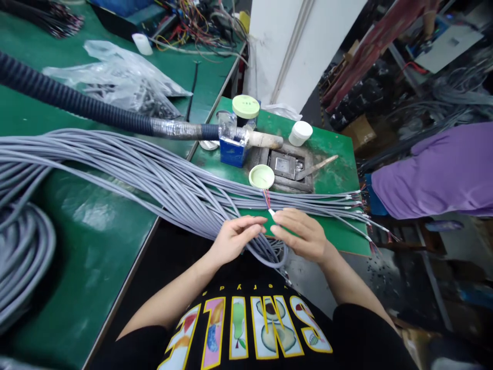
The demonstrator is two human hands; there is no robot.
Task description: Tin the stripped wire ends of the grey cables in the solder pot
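My right hand [302,234] is closed on a grey cable near its stripped end. The cable end [271,211] has a white sleeve, and thin red, blue and other coloured wires [266,196] fan out of it. These wires reach the near rim of a small pale-green round dish [261,177]. Just left of that cable end, my left hand [239,237] has its fingers stretched out and the thumb apart, with nothing visible in it. A thick bundle of grey cables [173,187] runs behind and below both hands, with stripped ends at the right table edge.
Behind the dish sits a square metal pot [282,164] with a flat scraper [318,167] beside it. A ribbed black hose [115,113] ends at a blue box [232,153]. White [300,133] and green-lidded tubs [245,106] stand behind. A person in purple [435,169] is at right.
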